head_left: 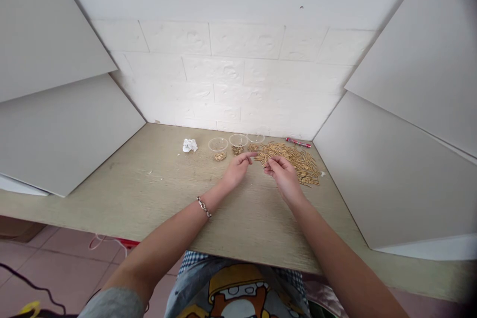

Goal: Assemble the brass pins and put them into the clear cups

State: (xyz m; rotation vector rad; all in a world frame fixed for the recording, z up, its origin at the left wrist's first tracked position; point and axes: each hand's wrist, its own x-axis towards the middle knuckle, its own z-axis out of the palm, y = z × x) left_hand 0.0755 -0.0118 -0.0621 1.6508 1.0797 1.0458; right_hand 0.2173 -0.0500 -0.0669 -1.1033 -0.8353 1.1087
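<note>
"How are the hands?"

"Near mid-frame. The left hand (236,171) stretches its index finger, the others curled; the right hand (285,174) is pinched, thumb to fingertip. I can't tell whether either grips anything."

"And around them?"

"A heap of golden sticks (303,161) spreads right of centre, beside the right hand. Three clear cups (218,151) sit above the left, crumpled tissue (190,145) farther left."
</note>
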